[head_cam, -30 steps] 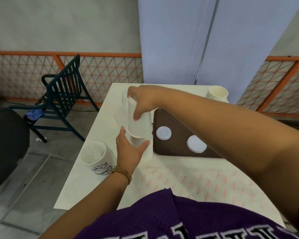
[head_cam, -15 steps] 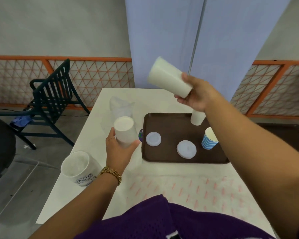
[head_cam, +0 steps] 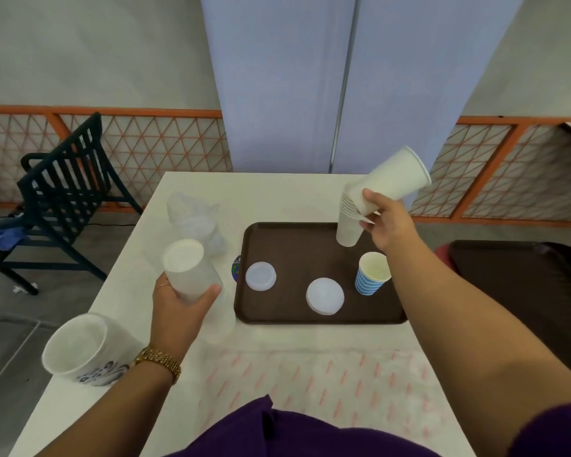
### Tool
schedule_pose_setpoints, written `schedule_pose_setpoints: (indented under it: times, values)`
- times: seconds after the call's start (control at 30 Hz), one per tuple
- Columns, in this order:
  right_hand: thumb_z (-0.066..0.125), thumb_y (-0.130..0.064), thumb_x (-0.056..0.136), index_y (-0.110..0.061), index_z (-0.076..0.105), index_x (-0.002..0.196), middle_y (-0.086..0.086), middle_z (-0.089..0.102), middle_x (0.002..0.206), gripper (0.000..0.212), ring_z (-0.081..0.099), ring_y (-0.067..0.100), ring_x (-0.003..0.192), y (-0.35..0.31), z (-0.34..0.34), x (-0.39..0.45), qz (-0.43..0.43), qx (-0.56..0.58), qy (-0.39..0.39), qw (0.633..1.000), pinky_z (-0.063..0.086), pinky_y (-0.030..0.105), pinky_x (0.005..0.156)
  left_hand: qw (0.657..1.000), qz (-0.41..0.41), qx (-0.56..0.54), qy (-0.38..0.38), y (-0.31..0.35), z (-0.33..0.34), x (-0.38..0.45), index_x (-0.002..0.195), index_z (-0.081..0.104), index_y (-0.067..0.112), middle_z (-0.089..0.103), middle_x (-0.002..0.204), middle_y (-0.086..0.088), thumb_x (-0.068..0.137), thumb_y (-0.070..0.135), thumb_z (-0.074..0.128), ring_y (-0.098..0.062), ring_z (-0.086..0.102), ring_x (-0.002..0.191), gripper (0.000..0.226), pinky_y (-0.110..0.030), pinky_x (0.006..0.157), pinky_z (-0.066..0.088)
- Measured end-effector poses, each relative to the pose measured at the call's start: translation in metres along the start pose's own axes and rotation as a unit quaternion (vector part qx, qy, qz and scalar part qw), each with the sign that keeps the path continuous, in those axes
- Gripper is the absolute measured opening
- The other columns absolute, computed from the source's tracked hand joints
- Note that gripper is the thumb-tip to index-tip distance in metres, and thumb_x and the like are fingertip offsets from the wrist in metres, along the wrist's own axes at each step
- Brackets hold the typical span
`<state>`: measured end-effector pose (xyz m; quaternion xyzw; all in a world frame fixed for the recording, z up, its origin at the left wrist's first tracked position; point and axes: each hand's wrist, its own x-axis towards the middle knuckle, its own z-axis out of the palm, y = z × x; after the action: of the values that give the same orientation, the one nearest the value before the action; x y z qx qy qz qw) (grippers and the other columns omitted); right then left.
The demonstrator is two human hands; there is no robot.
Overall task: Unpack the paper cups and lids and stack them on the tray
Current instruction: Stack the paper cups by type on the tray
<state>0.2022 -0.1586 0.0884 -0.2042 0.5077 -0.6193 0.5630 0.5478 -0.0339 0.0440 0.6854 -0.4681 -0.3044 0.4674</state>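
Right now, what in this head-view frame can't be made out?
- Cups in the left hand: count hidden; plastic sleeve blurs them.
- Tray stack: top hidden behind the right hand's cup.
- Printed cup: print too blurred, forearm covers part.

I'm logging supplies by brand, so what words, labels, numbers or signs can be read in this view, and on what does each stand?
No text can be read here.
Large white cup at the table's near left edge: dark print low on its side, too blurred to read.
Small round sticker beside the brown tray's left rim: coloured, partly hidden, unreadable.
Blue striped cup: stripes only.
The white cups in the left hand and right hand: plain.
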Motion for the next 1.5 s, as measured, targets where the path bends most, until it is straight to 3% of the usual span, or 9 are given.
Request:
schedule_pose_setpoints:
  times: [0.13, 0.3, 0.47, 0.67, 0.83, 1.0, 1.2, 1.37, 1.5]
  values:
    - [0.081, -0.019, 0.075, -0.021, 0.038, 0.126, -0.002, 0.056, 0.122, 0.067, 0.055, 0.020, 0.113, -0.017, -0.005, 0.033, -0.084, -0.082, 0.058, 0.991, 0.045, 0.041, 0.096, 1.000, -0.002, 0.014, 0.002, -0.001, 0.001, 0.000, 0.135, 0.039, 0.014, 0.047, 0.119, 0.001, 0.072, 0.022, 0.084, -0.018, 0.047, 0.109, 0.078, -0.039, 0.094, 0.047]
    - [0.085, -0.027, 0.071, -0.016, 0.033, 0.136, -0.003, 0.048, 0.119, 0.084, 0.049, 0.018, 0.107, -0.023, 0.000, 0.068, -0.159, -0.291, 0.085, 0.940, 0.044, 0.033, 0.086, 0.999, -0.004, 0.036, 0.013, -0.006, 0.002, 0.001, 0.134, 0.040, 0.015, 0.047, 0.120, 0.001, 0.072, 0.027, 0.083, -0.018, 0.047, 0.109, 0.077, -0.039, 0.093, 0.046]
    - [0.087, -0.044, 0.061, -0.021, 0.035, 0.135, -0.001, 0.053, 0.123, 0.093, 0.053, 0.026, 0.115, -0.011, 0.000, 0.096, -0.153, -0.400, 0.111, 0.897, 0.048, 0.050, 0.098, 0.998, -0.011, 0.056, 0.024, -0.005, 0.005, 0.002, 0.137, 0.038, 0.017, 0.044, 0.122, 0.005, 0.072, 0.029, 0.082, -0.017, 0.044, 0.110, 0.080, -0.037, 0.092, 0.044]
    - [0.087, -0.050, 0.058, -0.025, 0.030, 0.146, 0.002, 0.044, 0.147, 0.108, 0.043, 0.030, 0.133, 0.014, -0.021, 0.097, -0.096, -0.413, 0.107, 0.900, 0.040, 0.054, 0.107, 0.998, -0.017, 0.055, 0.025, -0.001, 0.007, 0.000, 0.138, 0.036, 0.019, 0.044, 0.122, 0.006, 0.073, 0.027, 0.082, -0.016, 0.044, 0.110, 0.080, -0.039, 0.092, 0.044]
    - [0.087, -0.047, 0.064, -0.024, 0.033, 0.147, 0.003, 0.042, 0.150, 0.102, 0.041, 0.030, 0.136, 0.021, -0.025, 0.080, -0.124, -0.426, 0.113, 0.889, 0.039, 0.055, 0.109, 0.998, -0.026, 0.045, 0.020, 0.002, 0.009, -0.001, 0.139, 0.035, 0.018, 0.044, 0.124, 0.003, 0.075, 0.023, 0.081, -0.016, 0.043, 0.111, 0.079, -0.045, 0.096, 0.045]
    - [0.078, -0.046, 0.078, -0.024, 0.041, 0.144, 0.002, 0.042, 0.149, 0.079, 0.039, 0.025, 0.136, 0.013, 0.003, 0.035, -0.217, -0.519, 0.067, 0.824, 0.037, 0.045, 0.111, 0.999, -0.030, 0.032, 0.012, 0.002, 0.007, -0.003, 0.137, 0.036, 0.017, 0.044, 0.120, 0.003, 0.075, 0.022, 0.082, -0.017, 0.045, 0.111, 0.077, -0.042, 0.095, 0.046]
    - [0.066, -0.045, 0.089, -0.027, 0.049, 0.140, -0.003, 0.036, 0.155, 0.056, 0.029, 0.018, 0.143, 0.011, 0.075, -0.045, -0.320, -0.656, -0.188, 0.657, 0.028, 0.038, 0.115, 1.000, -0.017, 0.016, -0.004, -0.004, 0.002, 0.001, 0.132, 0.037, 0.026, 0.044, 0.120, 0.004, 0.072, 0.025, 0.084, -0.015, 0.046, 0.112, 0.076, -0.035, 0.093, 0.047]
    - [0.066, -0.040, 0.090, -0.023, 0.048, 0.141, 0.003, 0.036, 0.155, 0.057, 0.026, 0.022, 0.146, 0.022, 0.136, -0.108, -0.442, -0.691, -0.342, 0.458, 0.020, 0.035, 0.118, 1.000, -0.011, -0.008, -0.021, -0.008, -0.005, -0.001, 0.129, 0.035, 0.042, 0.045, 0.129, 0.007, 0.067, 0.034, 0.087, -0.015, 0.047, 0.118, 0.081, -0.035, 0.097, 0.047]
    - [0.075, -0.031, 0.083, -0.014, 0.049, 0.141, 0.014, 0.039, 0.153, 0.066, 0.028, 0.034, 0.145, 0.043, 0.173, -0.138, -0.519, -0.693, -0.402, 0.297, 0.015, 0.042, 0.120, 0.999, -0.019, 0.002, -0.044, -0.012, -0.014, -0.003, 0.138, 0.038, 0.035, 0.046, 0.136, 0.006, 0.061, 0.047, 0.086, -0.014, 0.048, 0.124, 0.092, -0.039, 0.101, 0.048]
